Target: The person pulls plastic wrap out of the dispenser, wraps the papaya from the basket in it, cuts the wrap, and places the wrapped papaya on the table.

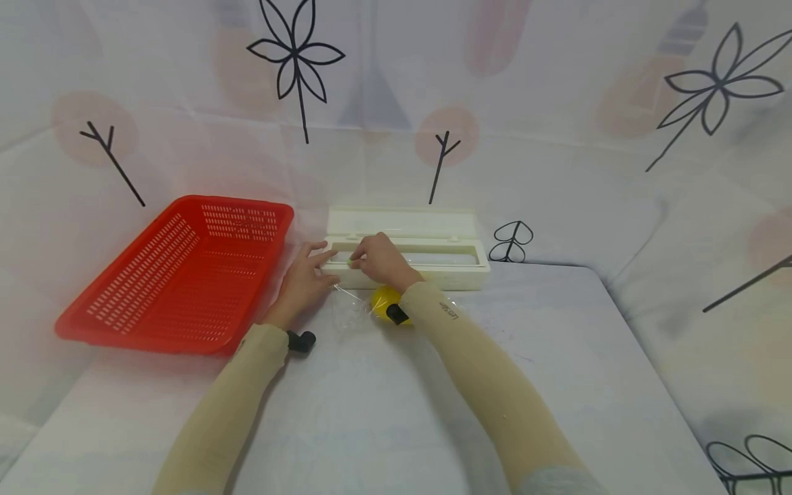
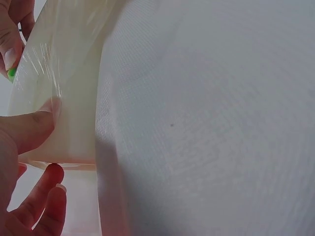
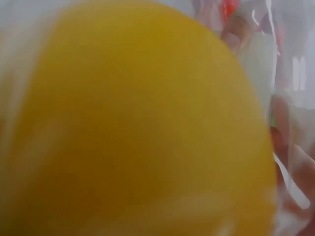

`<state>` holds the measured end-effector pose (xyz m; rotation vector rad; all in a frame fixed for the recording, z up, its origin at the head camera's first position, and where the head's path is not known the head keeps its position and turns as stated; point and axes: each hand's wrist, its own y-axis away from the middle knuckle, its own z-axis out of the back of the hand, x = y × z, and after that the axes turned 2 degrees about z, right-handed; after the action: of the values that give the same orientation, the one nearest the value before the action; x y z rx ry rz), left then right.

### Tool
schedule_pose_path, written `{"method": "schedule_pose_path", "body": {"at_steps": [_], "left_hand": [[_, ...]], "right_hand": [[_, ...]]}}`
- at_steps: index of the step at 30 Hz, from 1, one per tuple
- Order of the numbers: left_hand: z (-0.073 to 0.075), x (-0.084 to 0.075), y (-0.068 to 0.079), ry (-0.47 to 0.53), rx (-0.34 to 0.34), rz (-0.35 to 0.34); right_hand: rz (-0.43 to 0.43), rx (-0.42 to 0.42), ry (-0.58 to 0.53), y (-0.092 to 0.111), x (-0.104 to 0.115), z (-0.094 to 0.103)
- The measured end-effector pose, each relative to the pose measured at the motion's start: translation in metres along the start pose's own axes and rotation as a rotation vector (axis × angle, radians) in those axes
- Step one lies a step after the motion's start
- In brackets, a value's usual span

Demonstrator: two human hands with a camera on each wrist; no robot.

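Observation:
A cream cling film dispenser [image 1: 454, 278] lies lengthwise at the back of the table, its lid [image 1: 402, 221] raised behind it. My left hand [image 1: 303, 285] holds its left end. In the left wrist view the thumb [image 2: 37, 129] presses at the film-covered front, with fingers curled by the end. My right hand [image 1: 380, 261] reaches over the dispenser and pinches a small green slider [image 1: 350, 262] near the left end of the opening. Clear film [image 1: 349, 309] hangs down the front. A round yellow thing [image 3: 147, 118] sits under the film, partly hidden by my right wrist.
A red slotted plastic basket [image 1: 167, 289] stands to the left, close beside my left hand. Behind the table hangs a patterned cloth [image 1: 383, 165]. White cloth covers the table [image 1: 346, 426], whose right edge runs down past my right arm.

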<state>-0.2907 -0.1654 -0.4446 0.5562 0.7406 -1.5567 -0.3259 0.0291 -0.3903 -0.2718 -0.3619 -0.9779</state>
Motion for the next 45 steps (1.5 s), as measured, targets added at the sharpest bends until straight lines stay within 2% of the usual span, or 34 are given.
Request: {"method": "schedule_pose_path", "body": {"at_steps": [3, 9, 14, 26, 37, 42, 45], "left_hand": [[-0.001, 0.001, -0.001, 0.002, -0.001, 0.000], [-0.004, 0.000, -0.002, 0.000, 0.004, -0.015], [-0.004, 0.000, -0.003, -0.015, 0.008, -0.031], [-0.007, 0.002, -0.004, -0.015, -0.001, -0.053], [-0.008, 0.000, -0.002, -0.002, 0.007, -0.028], [-0.005, -0.001, 0.000, -0.014, -0.015, -0.031], [-0.006, 0.001, -0.002, -0.010, -0.037, -0.069]], "right_hand": [[0.005, 0.000, 0.012, 0.002, -0.002, 0.001], [0.007, -0.006, -0.045, 0.002, -0.007, 0.002], [0.016, -0.009, -0.048, 0.002, -0.011, 0.002], [-0.032, 0.015, -0.087, 0.005, -0.009, 0.006], [-0.048, 0.042, -0.114, 0.007, -0.010, 0.008], [-0.028, 0.023, -0.069, 0.001, -0.002, 0.004], [0.012, -0.001, -0.009, -0.006, 0.005, -0.003]]}}
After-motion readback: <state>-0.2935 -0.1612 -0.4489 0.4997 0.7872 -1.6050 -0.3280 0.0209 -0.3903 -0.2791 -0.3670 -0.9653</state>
